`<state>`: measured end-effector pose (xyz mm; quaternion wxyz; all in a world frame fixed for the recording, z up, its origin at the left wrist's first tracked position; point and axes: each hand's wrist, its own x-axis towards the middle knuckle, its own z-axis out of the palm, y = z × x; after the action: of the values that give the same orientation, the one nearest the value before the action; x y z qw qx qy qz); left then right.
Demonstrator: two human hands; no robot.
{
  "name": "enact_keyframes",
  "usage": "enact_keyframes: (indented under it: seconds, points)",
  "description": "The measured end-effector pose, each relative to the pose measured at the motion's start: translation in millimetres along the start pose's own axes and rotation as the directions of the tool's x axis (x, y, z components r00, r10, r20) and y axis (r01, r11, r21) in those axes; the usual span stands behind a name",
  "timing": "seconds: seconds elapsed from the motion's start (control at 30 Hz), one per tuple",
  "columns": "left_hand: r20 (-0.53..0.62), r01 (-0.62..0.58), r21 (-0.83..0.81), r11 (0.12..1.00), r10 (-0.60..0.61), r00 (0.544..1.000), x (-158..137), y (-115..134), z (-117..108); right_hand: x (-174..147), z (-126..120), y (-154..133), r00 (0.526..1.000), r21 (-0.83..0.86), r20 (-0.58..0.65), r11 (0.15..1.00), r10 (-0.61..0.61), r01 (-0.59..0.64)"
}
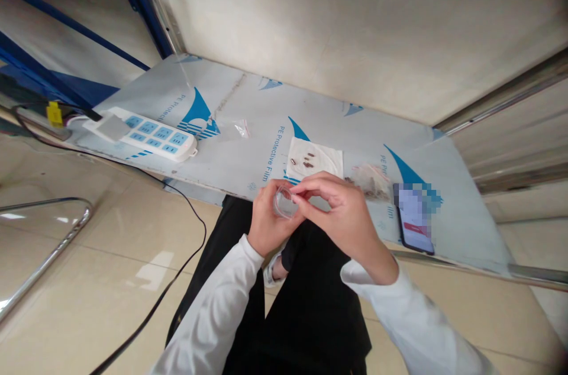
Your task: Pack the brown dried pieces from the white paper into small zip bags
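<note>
My left hand (267,220) is closed around a clear, round, ring-like object (284,204), perhaps a small spool or coil; its exact kind is hard to make out. At its upper right rim, my right hand (344,212) has thumb and forefinger pinched together. Whatever lies between those fingertips is too small to name. Just beyond the hands a white cloth or tissue (326,156) is spread on the table, bearing several small dark brown pieces (307,164). To its right rests a clear plastic bag (375,177) with small brownish contents.
The film-covered table (248,156) carries a white power strip (155,135) at left, a small clear zip bag (242,128) and a phone (412,221) near the right front edge. A black cable (199,215) hangs to the floor. Blue metal framing (137,2) stands at the left.
</note>
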<state>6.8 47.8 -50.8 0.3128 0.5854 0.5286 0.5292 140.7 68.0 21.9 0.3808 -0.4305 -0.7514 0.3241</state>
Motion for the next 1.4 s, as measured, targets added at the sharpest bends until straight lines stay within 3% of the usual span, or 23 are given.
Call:
enact_keyframes:
  seconds: [0.13, 0.3, 0.37, 0.47, 0.6, 0.87, 1.0, 1.07, 1.13, 1.27, 1.4]
  points:
    - [0.021, -0.026, -0.006, 1.0, 0.026, 0.999, 0.0, 6.1, -0.6, -8.1, 6.6, -7.4, 0.992, -0.138, 0.113, 0.988, -0.054, 0.07]
    - [0.014, -0.041, 0.034, 0.999, 0.041, 0.999, -0.9, 6.0, -2.0, -8.7, -1.1, 3.2, 0.981, -0.135, 0.145, 0.979, -0.131, 0.151]
    - [-0.014, -0.035, 0.062, 0.997, 0.036, 0.999, -1.6, 3.7, -2.7, 0.5, -8.9, 24.0, 0.995, -0.2, 0.046, 0.975, -0.086, 0.093]
    - [-0.035, -0.026, 0.099, 0.995, 0.03, 0.999, -2.7, 0.3, -4.0, 25.9, -18.4, 76.6, 0.993, -0.369, -0.11, 0.925, 0.051, -0.088]
    - [-0.013, -0.01, 0.118, 0.993, 0.011, 1.0, -3.8, -2.2, -7.0, 57.3, -19.1, 138.2, 0.984, -0.547, 0.025, 0.826, 0.176, -0.134]
    - [-0.004, -0.006, 0.119, 0.993, 0.006, 1.0, -4.5, -6.5, -9.1, 80.6, -12.5, 158.5, 0.978, -0.574, 0.028, 0.805, 0.206, -0.153]
    - [-0.01, -0.004, 0.122, 0.993, 0.005, 1.0, -2.6, -6.7, -9.4, 75.9, -13.3, 134.8, 0.979, -0.537, -0.041, 0.822, 0.201, -0.191]
    - [-0.012, -0.007, 0.117, 0.993, 0.009, 1.0, -1.6, -6.5, -9.9, 59.6, -11.4, 101.9, 0.981, -0.453, -0.087, 0.87, 0.175, -0.195]
    - [-0.012, -0.007, 0.113, 0.994, 0.008, 1.0, -0.9, -5.5, -10.1, 36.7, -8.1, 59.8, 0.986, -0.246, -0.109, 0.957, 0.127, -0.151]
    - [0.005, -0.001, 0.068, 0.998, 0.001, 1.0, -0.4, 1.5, -7.8, 0.0, 0.7, -6.5, 0.994, -0.2, 0.099, 0.98, 0.042, -0.021]
    - [0.022, -0.006, 0.034, 0.999, 0.005, 1.0, -1.3, 11.4, -6.3, -6.7, 2.5, -16.1, 0.967, -0.246, 0.255, 0.966, -0.015, 0.08]
